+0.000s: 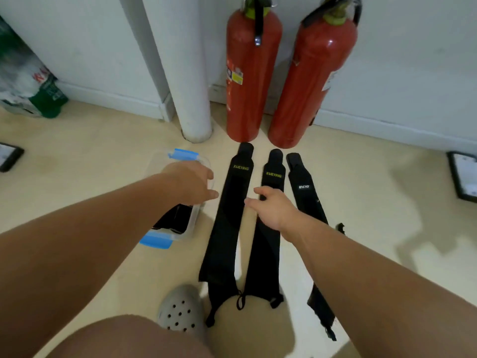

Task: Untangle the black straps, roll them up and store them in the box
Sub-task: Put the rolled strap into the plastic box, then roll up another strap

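Black straps [227, 228]: three, laid flat side by side on the floor, just right of the box. Right hand [273, 209]: fingers [251, 202] loosely spread, nothing grasped, over the middle strap [268, 249]; contact cannot be told. Left hand [192, 180]: fingers relaxed, held over the clear, blue-latched box [191, 226], in which dark items [173, 218] are seen. Two red fire extinguishers [251, 73] are stood beyond.

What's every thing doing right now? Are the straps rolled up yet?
left strap: flat on the floor, unrolled.
middle strap: flat, unrolled, right hand over it.
right strap: flat, unrolled.
box: on the floor, something black inside; lid unclear.
left hand: open, over the box.
right hand: open, fingers spread.
fire extinguishers: upright by the wall.
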